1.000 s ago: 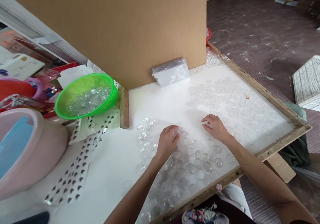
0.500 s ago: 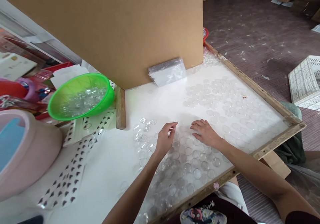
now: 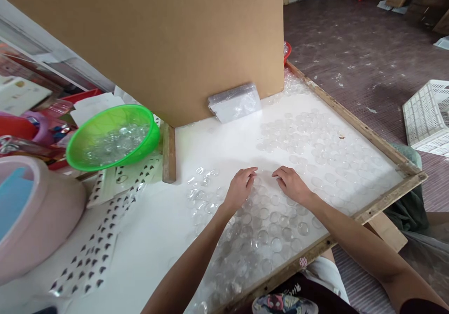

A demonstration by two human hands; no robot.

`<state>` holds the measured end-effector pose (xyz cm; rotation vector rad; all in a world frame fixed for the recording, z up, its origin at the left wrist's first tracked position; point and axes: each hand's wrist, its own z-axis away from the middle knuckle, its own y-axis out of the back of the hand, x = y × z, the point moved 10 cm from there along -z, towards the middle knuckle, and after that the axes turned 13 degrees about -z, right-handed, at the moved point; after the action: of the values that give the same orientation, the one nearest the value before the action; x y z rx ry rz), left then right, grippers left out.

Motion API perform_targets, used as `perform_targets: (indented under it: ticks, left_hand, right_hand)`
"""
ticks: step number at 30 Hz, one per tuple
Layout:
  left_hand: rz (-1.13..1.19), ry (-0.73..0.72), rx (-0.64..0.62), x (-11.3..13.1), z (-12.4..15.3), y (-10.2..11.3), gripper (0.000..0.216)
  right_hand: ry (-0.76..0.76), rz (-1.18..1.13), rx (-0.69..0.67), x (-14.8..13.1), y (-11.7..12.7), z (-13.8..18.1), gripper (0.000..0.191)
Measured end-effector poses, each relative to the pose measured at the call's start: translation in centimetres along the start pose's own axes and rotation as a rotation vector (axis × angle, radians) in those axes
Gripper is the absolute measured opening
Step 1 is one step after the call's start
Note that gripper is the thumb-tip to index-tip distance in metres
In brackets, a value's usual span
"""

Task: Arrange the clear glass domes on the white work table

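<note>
A white tray [image 3: 217, 141] with a rough wooden rim lay in front of a tall cardboard sheet [image 3: 168, 38], with a worn, stained floor [image 3: 351, 33] off to the right of the cardboard. Clear domes [image 3: 277, 244] were scattered flat over the tray, in one patch in front of the cardboard's right corner and another further toward the person.

Both hands rested among those domes, straight out from the cardboard's lower edge and well apart from it. The left hand [image 3: 240, 190] lay palm down with its fingers loosely bent, tips on the domes; whether it pinched one could not be told. The right hand [image 3: 291, 185], just beside it with fingertips nearly meeting, lay flat with its fingers relaxed and gripping nothing.

A clear plastic packet [image 3: 234, 101] leaned against the foot of the cardboard. To the cardboard's left stood a green bowl [image 3: 154, 139] holding more domes, and nearer the person on that side lay sheets printed with black hearts [image 3: 94, 253] and a pink tub [image 3: 52, 220]. A white crate [image 3: 426, 117] sat on the floor, far to the cardboard's right.
</note>
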<state>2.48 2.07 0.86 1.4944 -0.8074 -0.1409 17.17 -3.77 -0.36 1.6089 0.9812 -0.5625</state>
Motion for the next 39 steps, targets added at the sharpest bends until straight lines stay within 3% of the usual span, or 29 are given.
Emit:
perform_targets:
  ticks: [4,8,11,15,26,29,34,39]
  left_hand:
    - [0.061,0.091,0.023,-1.4,-0.9,0.1,0.033]
    - [-0.025,0.113,0.101,-1.7,-1.6,0.9,0.035]
    - [-0.116,0.007,0.114,0.1,-1.9,0.8,0.036]
    - [-0.179,-0.170,-0.020,3.2,-2.2,-1.3,0.028]
    - [-0.223,-0.248,-0.045,5.6,-3.0,-2.5,0.021]
    - [-0.156,-0.200,-0.041,5.4,-3.5,-2.6,0.025]
    - [0.089,0.004,-0.059,3.0,-4.4,-2.7,0.029]
    - [-0.022,-0.012,0.020,2.6,-4.7,-1.7,0.025]
  right_hand:
    - [-0.022,0.054,0.033,0.5,1.1,-0.1,0.023]
    - [-0.078,0.107,0.028,1.1,1.7,0.0,0.020]
    - [-0.080,0.117,-0.001,0.8,1.7,0.0,0.021]
    - [-0.085,0.127,-0.036,0.7,1.5,0.0,0.023]
    - [-0.080,0.072,-0.015,0.4,1.8,0.0,0.016]
    - [-0.093,0.033,0.021,0.6,2.2,-0.1,0.015]
    - [-0.230,-0.035,0.110,2.5,3.1,0.1,0.020]
    - [-0.267,-0.069,0.167,3.0,3.8,0.2,0.020]
